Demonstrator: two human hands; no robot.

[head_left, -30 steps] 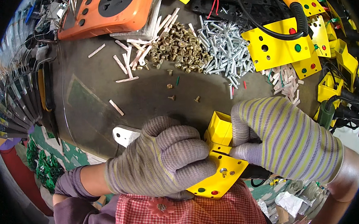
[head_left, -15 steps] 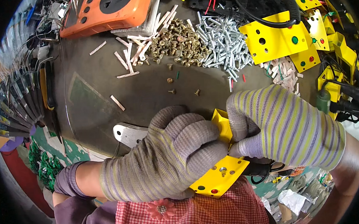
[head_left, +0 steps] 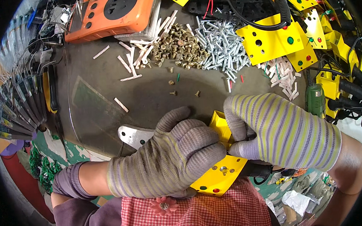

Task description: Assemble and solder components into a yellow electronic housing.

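Observation:
A bent yellow metal housing (head_left: 216, 178) lies in front of my body, close to the table's near edge. It has a green and a red spot at its near end and a silver stud in its face. My left hand (head_left: 173, 155), in a striped knit glove, is closed around its left side, with the thumb side raised off it. From the right, my gloved right hand (head_left: 279, 129) pinches its fingertips together against the housing's middle. What sits between those fingertips is hidden. Partly under my left hand rests a silver metal plate (head_left: 133, 135) with holes.
Brass screws (head_left: 179, 47), long silver screws (head_left: 223, 46) and pale strips (head_left: 284, 75) lie in heaps beyond my hands. At the back left is an orange device (head_left: 113, 15). Yellow panels (head_left: 270, 41) with black cables crowd the right; pliers (head_left: 52, 96) lie left.
The whole view has shifted slightly. Both hands stay on the yellow housing, with only small finger movements; the right fingertips remain pinched at its middle.

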